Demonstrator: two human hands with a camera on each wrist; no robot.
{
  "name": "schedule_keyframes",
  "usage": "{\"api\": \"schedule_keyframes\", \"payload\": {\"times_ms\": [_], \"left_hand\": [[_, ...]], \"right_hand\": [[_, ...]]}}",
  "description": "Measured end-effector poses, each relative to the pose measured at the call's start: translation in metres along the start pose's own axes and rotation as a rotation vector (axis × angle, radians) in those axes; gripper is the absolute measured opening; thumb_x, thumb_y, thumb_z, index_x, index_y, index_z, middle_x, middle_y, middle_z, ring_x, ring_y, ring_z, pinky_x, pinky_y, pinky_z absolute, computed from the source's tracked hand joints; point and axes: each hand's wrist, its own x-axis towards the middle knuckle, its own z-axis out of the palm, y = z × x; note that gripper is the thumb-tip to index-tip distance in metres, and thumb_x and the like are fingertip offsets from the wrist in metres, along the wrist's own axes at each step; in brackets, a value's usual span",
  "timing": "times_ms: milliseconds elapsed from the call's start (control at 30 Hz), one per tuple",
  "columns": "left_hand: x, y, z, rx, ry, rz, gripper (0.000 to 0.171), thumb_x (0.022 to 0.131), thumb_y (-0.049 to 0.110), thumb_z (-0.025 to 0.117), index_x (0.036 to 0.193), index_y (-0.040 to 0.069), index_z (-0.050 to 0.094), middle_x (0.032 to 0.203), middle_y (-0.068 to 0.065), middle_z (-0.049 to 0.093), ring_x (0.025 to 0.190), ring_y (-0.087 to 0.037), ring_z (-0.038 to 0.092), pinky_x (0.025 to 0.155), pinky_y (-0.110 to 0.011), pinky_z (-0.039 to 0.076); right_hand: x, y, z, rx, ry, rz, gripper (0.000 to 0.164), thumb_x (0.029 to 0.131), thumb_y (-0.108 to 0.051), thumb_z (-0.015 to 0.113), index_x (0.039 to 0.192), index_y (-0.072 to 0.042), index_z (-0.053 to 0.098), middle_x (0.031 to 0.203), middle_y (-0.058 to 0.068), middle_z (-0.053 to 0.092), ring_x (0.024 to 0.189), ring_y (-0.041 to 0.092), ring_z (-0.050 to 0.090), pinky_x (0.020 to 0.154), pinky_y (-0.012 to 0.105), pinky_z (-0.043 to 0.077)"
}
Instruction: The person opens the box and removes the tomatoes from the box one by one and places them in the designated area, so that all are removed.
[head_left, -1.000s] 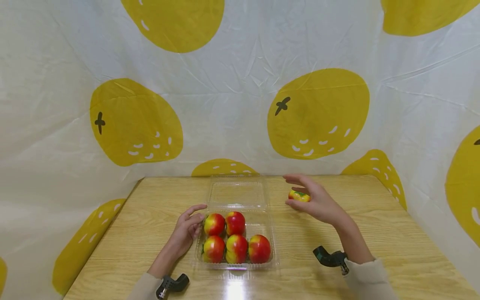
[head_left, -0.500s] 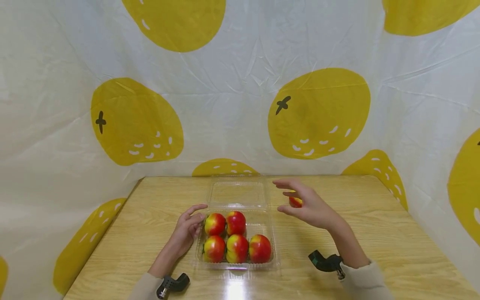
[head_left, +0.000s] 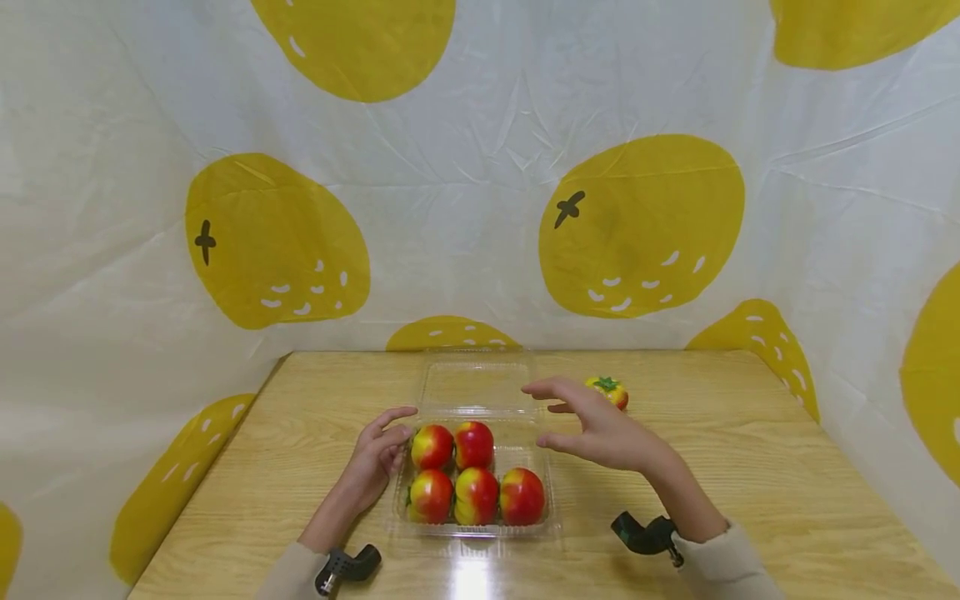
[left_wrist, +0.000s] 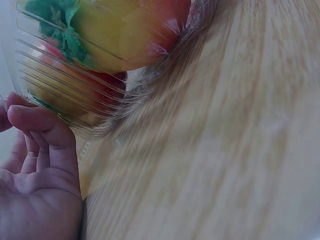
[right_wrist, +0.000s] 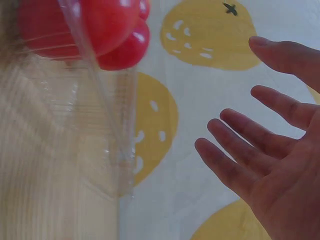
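Observation:
Several red-and-yellow fruits (head_left: pixel 476 496) with green leafy tops sit in a clear plastic clamshell box (head_left: pixel 517 532), whose lid (head_left: pixel 480 387) lies folded back. At the box's left side rests my left hand (head_left: pixel 371 467), index finger extended and thumb near the rim; the other fingers are loosely curled. In the left wrist view the fingertips (left_wrist: pixel 27 117) are close against the ribbed wall. My right hand (head_left: pixel 611 429) hovers right of the box with fingers spread and nothing held. Behind it, one more such fruit (head_left: pixel 615 393) stands on the table, leafy top showing.
The box's back right compartment (head_left: pixel 517 454) holds no fruit. Under everything is a wooden table (head_left: pixel 300 433), with a white curtain (head_left: pixel 450 242) printed with yellow fruits around its back and sides. Each wrist wears a black camera mount (head_left: pixel 647 533).
My right hand has moved left and toward me, away from the single fruit, which now shows its green top to the hand's right. The left hand keeps its place at the box.

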Motion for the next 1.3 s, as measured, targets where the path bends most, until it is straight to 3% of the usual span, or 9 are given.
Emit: {"api": "schedule_keyframes", "payload": {"times_ms": [533, 933, 1300], "left_hand": [[0.001, -0.001, -0.001, 0.008, -0.007, 0.003, 0.037, 0.104, 0.009, 0.056, 0.14, 0.005, 0.051, 0.072, 0.009, 0.057, 0.054, -0.001, 0.049, 0.046, -0.013, 0.042], [-0.003, -0.001, 0.001, 0.008, 0.003, -0.001, 0.034, 0.103, 0.008, 0.056, 0.137, 0.007, 0.055, 0.069, 0.008, 0.056, 0.052, -0.002, 0.048, 0.046, -0.014, 0.04], [-0.001, -0.001, 0.0, 0.016, -0.002, 0.009, 0.037, 0.104, 0.008, 0.054, 0.141, 0.004, 0.051, 0.071, 0.009, 0.056, 0.052, -0.002, 0.048, 0.046, -0.014, 0.042]], "right_hand": [[0.007, -0.002, 0.019, -0.062, -0.254, 0.037, 0.064, 0.094, -0.042, 0.073, 0.146, -0.011, 0.053, 0.147, 0.007, 0.059, 0.129, 0.027, 0.061, 0.106, 0.047, 0.054], [0.014, -0.007, 0.028, -0.139, -0.437, 0.101, 0.065, 0.09, -0.045, 0.077, 0.141, -0.009, 0.057, 0.139, 0.005, 0.063, 0.124, 0.029, 0.064, 0.105, 0.045, 0.055], [0.024, -0.011, 0.033, -0.216, -0.524, 0.132, 0.065, 0.088, -0.044, 0.08, 0.138, -0.007, 0.06, 0.134, 0.007, 0.066, 0.121, 0.024, 0.063, 0.106, 0.035, 0.053]]}}
